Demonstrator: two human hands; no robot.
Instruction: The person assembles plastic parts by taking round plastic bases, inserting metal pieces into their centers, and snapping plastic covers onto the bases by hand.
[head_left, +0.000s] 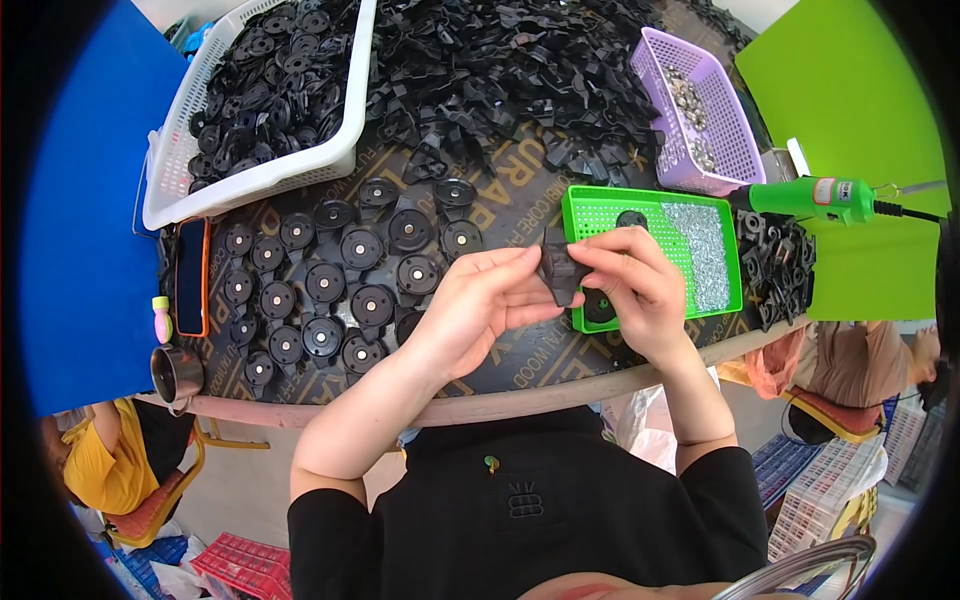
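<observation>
Between my two hands, above the near side of the table, is a small black plastic part (562,272). My left hand (482,305) grips it from the left with thumb and fingers. From the right, my right hand (637,285) pinches its other side. Just behind my right hand stands a green tray (653,197) with silver screws (697,255) in its right part. Round black parts lie in the tray's left part, one of them (598,306) partly hidden by my hand. Rows of round black wheel-like parts (324,283) with bright centres lie left of my hands.
A white basket (355,95) of round black parts stands back left, beside a heap of black pieces (490,75). At right are a purple basket (710,150) with metal pieces and a green electric screwdriver (815,199). A phone (192,277) and a metal cup (177,374) lie left.
</observation>
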